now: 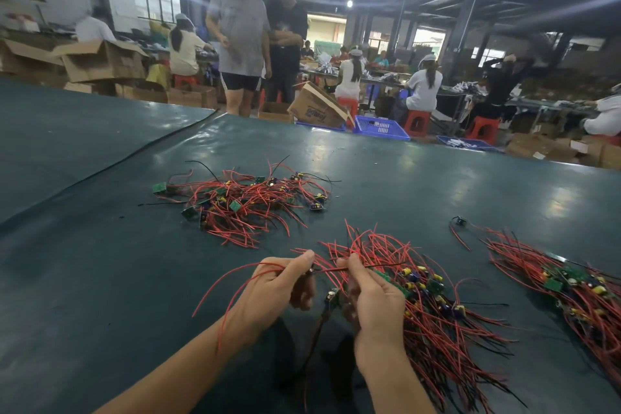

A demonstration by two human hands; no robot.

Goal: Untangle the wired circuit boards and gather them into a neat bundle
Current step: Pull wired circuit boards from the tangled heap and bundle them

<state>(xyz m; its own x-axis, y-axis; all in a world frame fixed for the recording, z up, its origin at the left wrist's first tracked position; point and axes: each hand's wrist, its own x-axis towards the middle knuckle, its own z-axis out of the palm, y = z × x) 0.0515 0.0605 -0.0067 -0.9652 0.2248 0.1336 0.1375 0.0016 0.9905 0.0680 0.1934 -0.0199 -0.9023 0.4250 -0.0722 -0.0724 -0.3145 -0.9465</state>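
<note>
At 6 o'clock, low in the middle of the view, the fingers [354,267] of the right hand [378,301] and of the left hand [279,289] pinch the same red wire [331,269]. It is pulled straight between them. A little green board [333,296] hangs just under that wire, between the two hands. Just beside the right hand, toward 4 o'clock, the near bundle [437,323] lies on the dark green surface [100,279], its wires mostly running one way. A far bundle [571,289] lies at 3 o'clock, well apart. A messy pile [242,202] waits at 11 o'clock. I think one board is being pulled free of the others right now. Next it likely needs laying on the near bundle, wires pointing the same way. A slow, gentle pull should keep the wire from snagging.
</note>
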